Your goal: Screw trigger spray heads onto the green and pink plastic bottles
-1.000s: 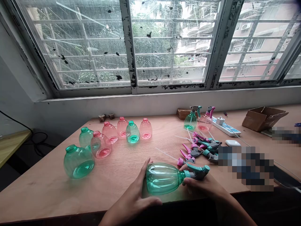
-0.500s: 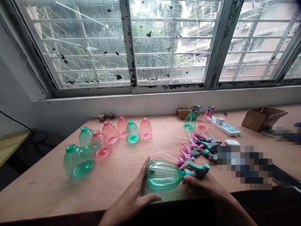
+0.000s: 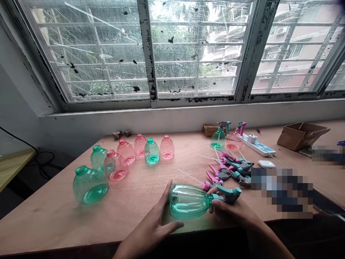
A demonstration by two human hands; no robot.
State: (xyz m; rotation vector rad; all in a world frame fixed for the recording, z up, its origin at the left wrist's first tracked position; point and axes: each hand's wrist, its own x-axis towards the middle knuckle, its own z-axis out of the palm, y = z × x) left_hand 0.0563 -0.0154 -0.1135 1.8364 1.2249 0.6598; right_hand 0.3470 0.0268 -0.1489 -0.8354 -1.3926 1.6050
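Observation:
A green transparent spray bottle (image 3: 188, 201) lies sideways above the table's front edge, its green-and-grey trigger head (image 3: 228, 195) pointing right. My right hand (image 3: 229, 210) grips it around the collar and neck, with some fingers hidden behind. At the bottle's base, my left hand (image 3: 159, 217) has thumb and fingers spread apart; whether the fingers touch the base I cannot tell. Just beyond my right hand lies a pile of loose pink, green and grey trigger heads (image 3: 229, 167) with thin white tubes.
Several open green and pink bottles (image 3: 167, 147) stand at the left and middle. Two bottles with sprayers, one green (image 3: 218, 138) and one pink (image 3: 235, 139), stand farther back beside a white power strip (image 3: 260, 145). A cardboard box (image 3: 299, 136) sits at right. Part of the right side is blurred out.
The spray bottle and my right hand have shifted very slightly to the right. My left hand is almost unmoved.

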